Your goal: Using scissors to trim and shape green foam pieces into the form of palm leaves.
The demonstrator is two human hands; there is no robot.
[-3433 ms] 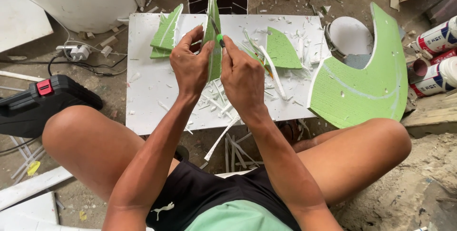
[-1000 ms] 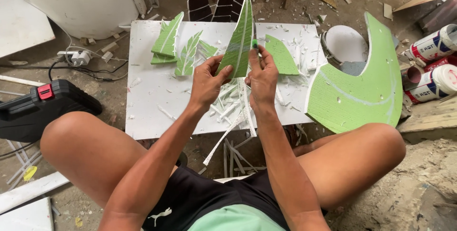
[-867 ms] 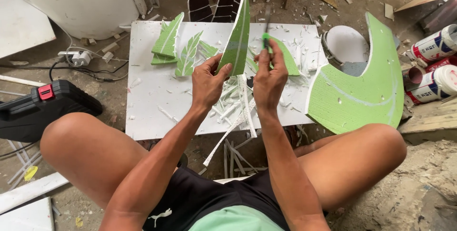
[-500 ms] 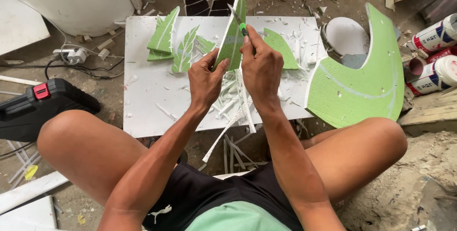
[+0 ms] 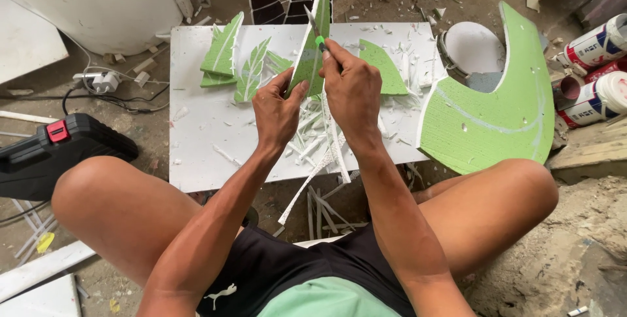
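1. My left hand (image 5: 277,111) pinches the lower edge of the pointed green foam piece (image 5: 312,43), held upright above the white table (image 5: 196,154).
2. My right hand (image 5: 353,92) is closed around a green-handled knife (image 5: 315,33), blade against the piece's edge.
3. Risk, as I judge it: the blade could slip toward my left fingers (image 5: 295,90), or the thin tip snap.
4. White offcut strips (image 5: 320,141) litter the table; a large green curved panel (image 5: 496,108) leans right, on a dusty, rubble-strewn floor (image 5: 535,265).
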